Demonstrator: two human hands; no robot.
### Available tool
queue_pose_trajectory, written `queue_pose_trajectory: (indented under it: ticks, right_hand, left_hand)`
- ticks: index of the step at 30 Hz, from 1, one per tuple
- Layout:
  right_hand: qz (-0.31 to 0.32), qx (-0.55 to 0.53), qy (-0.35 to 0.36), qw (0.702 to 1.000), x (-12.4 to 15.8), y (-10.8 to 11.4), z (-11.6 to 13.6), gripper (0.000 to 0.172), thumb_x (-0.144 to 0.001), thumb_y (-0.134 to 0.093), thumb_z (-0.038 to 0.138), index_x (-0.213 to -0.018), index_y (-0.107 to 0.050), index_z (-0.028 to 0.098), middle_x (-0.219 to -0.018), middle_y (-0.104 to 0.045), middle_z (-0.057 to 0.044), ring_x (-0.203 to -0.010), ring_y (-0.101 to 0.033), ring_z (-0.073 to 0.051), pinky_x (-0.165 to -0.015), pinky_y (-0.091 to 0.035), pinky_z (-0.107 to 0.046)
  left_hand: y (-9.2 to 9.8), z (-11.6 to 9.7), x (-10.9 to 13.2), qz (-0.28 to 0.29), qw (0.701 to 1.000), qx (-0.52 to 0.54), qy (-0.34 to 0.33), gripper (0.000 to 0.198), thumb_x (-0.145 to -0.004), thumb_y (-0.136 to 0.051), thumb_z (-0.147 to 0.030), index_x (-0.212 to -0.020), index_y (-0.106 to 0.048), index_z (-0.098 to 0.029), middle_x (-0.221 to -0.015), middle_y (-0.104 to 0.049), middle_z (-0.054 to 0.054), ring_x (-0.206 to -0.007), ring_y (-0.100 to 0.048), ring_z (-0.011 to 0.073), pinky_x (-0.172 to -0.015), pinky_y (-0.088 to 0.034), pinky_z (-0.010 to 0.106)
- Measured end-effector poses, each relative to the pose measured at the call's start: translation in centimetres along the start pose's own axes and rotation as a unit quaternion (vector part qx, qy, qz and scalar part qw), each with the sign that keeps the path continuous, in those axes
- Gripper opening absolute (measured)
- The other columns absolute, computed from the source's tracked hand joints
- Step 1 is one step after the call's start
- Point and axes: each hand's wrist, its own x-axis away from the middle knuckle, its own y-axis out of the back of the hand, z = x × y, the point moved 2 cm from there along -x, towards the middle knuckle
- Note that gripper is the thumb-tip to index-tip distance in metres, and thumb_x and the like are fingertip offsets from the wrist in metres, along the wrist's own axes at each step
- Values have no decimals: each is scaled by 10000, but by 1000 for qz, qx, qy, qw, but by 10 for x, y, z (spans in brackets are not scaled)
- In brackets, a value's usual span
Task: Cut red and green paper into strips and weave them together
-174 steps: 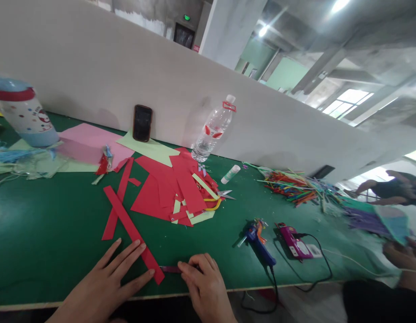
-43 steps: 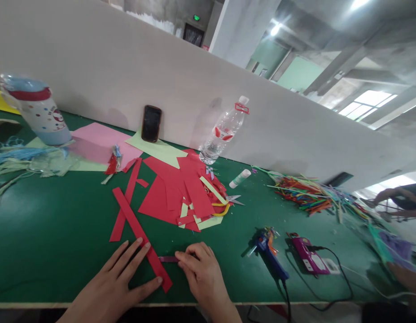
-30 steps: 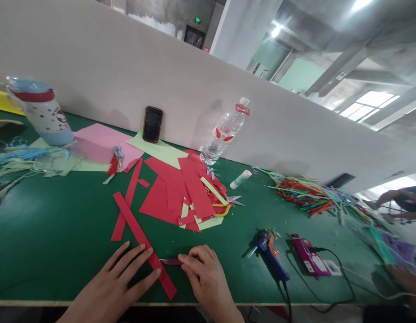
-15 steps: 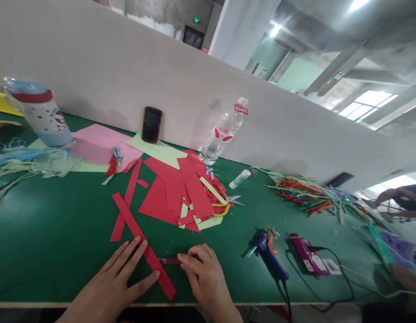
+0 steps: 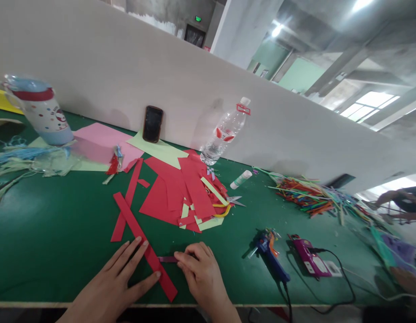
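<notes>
My left hand lies flat with fingers spread, pressing down a long red paper strip on the green table. My right hand is curled, its fingertips pinched on a small dark pink tool that lies against the strip's edge. A second red strip crosses under the first one farther back. A pile of red and pale green paper pieces lies behind, with yellow-handled scissors at its right edge.
A blue glue gun and a magenta one lie to the right with black cords. A water bottle, phone, glue stick, patterned flask, pink sheet and coloured sticks stand farther back. Another person's hand shows at far right.
Both hands stay on the strip and tool; the strip's near end has slid slightly toward me and to the right. The view has shifted a little.
</notes>
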Motion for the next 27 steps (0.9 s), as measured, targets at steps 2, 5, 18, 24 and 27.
queue_pose_trajectory:
  ticks: [2, 5, 18, 24, 27]
  right_hand:
    - [-2, -5, -2, 1000, 0, -1, 0, 259, -941, -568, 128, -1100, -705, 280, -884, -611, -36, -821, -562, -191, -719, -461, -319]
    - [-9, -5, -2, 1000, -1, -1, -1, 263, -936, -577, 116, -1104, -702, 276, -881, -612, -36, -823, -560, -194, -726, -455, -322]
    - [-14, -9, -4, 1000, -8, -3, -1, 241, -931, -580, 121, -1077, -710, 262, -869, -613, -31, -822, -560, -190, -732, -453, -324]
    - [6, 0, -2, 1000, 1, 2, 1, 247, -925, -595, 140, -1083, -709, 291, -880, -617, -27, -818, -571, -185, -711, -451, -309]
    - [3, 10, -5, 1000, 4, 4, 2, 266, -908, -603, 123, -1079, -708, 298, -872, -619, -22, -804, -575, -182, -701, -444, -305]
  left_hand:
    - [5, -2, -1, 7, 1000, 4, 4, 969, -641, -860, -540, -1449, -326, -534, -1639, -147, 107, -1457, -175, 482, -1118, -273, 703]
    - [4, -2, 0, 5, 1000, -6, 10, 1055, -590, -916, -419, -1453, -320, -538, -1647, -131, 88, -1468, -171, 469, -1136, -256, 689]
    - [-3, 2, 0, 14, 1000, -20, 7, 1037, -602, -895, -477, -1464, -320, -523, -1656, -102, 79, -1480, -137, 462, -1149, -221, 689]
    - [5, -4, 3, 7, 999, -32, -16, 1047, -665, -866, -471, -1497, -231, -520, -1623, -274, 104, -1461, -305, 404, -1144, -263, 675]
    - [-9, 2, 5, -46, 998, -36, -19, 1017, -654, -859, -520, -1492, -283, -510, -1647, -242, 61, -1476, -276, 409, -1166, -253, 645]
